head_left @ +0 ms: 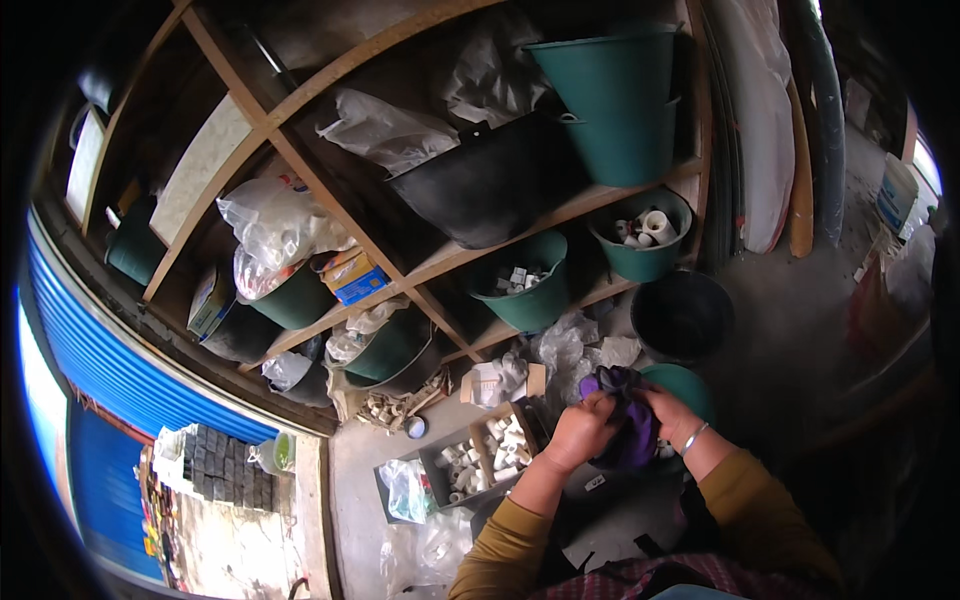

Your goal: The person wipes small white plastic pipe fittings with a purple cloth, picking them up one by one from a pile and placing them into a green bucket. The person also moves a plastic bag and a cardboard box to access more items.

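Note:
A purple cloth bag or cloth with a dark gathered top (636, 431) hangs between both hands. My left hand (581, 431) grips its dark upper edge on the left side, fingers curled. On the right side, my right hand (670, 412) pinches the same top, a metal bracelet on its wrist. Behind the cloth is a green bucket (686, 386), partly covered. A few white fittings show just below the right hand. Left of the hands, a divided box (480, 437) holds many white plastic pipe fittings. What the cloth contains, if anything, is hidden.
Wooden shelving (405, 281) carries green tubs (525, 300), a large black tub (480, 187) and clear plastic bags. An empty black bucket (682, 315) stands beyond the hands. A small open carton (502, 381) and crumpled plastic (566, 352) lie nearby. Long wrapped rolls (761, 150) lean beside the shelf.

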`<action>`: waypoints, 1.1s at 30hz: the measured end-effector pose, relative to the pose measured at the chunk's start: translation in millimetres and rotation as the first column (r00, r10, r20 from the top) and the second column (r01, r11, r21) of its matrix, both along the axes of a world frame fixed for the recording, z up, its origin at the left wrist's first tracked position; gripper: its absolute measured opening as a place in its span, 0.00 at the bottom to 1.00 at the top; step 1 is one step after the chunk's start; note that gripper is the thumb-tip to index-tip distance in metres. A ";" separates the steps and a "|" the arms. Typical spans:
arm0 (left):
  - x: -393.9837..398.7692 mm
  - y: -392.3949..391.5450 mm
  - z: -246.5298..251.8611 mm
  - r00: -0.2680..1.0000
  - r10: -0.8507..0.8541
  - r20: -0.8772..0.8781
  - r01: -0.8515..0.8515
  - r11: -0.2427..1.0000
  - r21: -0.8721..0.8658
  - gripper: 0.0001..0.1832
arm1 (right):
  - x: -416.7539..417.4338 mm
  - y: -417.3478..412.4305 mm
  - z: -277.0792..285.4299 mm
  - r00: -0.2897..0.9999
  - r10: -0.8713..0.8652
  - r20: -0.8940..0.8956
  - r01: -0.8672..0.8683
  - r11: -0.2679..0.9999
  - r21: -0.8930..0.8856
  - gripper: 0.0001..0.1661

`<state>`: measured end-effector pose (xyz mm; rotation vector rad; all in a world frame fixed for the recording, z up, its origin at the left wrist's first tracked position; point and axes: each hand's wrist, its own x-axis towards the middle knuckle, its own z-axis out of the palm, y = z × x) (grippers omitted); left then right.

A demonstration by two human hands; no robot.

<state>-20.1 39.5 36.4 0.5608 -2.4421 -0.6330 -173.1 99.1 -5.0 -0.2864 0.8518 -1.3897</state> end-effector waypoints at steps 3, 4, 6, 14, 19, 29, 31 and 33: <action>4.8 0.3 10.6 0.998 -0.006 -0.056 0.008 0.999 0.033 0.14 | 7.7 -2.6 -0.7 0.997 -0.081 0.003 0.081 0.996 -0.023 0.12; 5.2 1.4 13.2 0.998 0.009 -0.059 -0.006 0.999 0.048 0.14 | 6.0 -5.2 -6.2 0.995 -0.096 0.018 0.096 0.995 -0.013 0.12; 3.7 6.2 15.7 0.998 0.032 -0.062 -0.027 0.996 0.088 0.13 | 6.6 -3.9 0.0 0.990 -0.139 -0.027 0.140 0.990 0.012 0.12; -10.5 -7.6 -0.9 0.869 0.347 -0.353 -0.281 0.933 0.224 0.12 | 15.6 -17.9 7.6 0.967 -0.194 0.166 0.209 0.975 -0.079 0.16; -14.6 -5.7 2.3 0.746 0.578 -0.332 0.079 0.417 0.905 0.07 | 22.8 -19.9 15.2 0.967 -0.220 0.130 0.237 0.962 -0.135 0.14; -30.3 4.7 -3.0 0.789 0.437 -0.432 0.395 0.179 0.901 0.09 | 12.3 -18.2 2.3 0.940 -0.293 0.176 0.300 0.954 -0.014 0.17; -33.6 16.7 -4.1 0.900 0.238 -0.365 0.240 0.427 0.872 0.09 | 9.4 -16.7 -10.9 0.948 -0.252 0.192 0.249 0.968 0.038 0.17; -35.6 20.3 -11.5 0.877 0.238 -0.417 0.196 0.616 0.763 0.08 | 8.7 -13.2 -16.1 0.970 -0.151 0.191 0.156 0.988 -0.007 0.16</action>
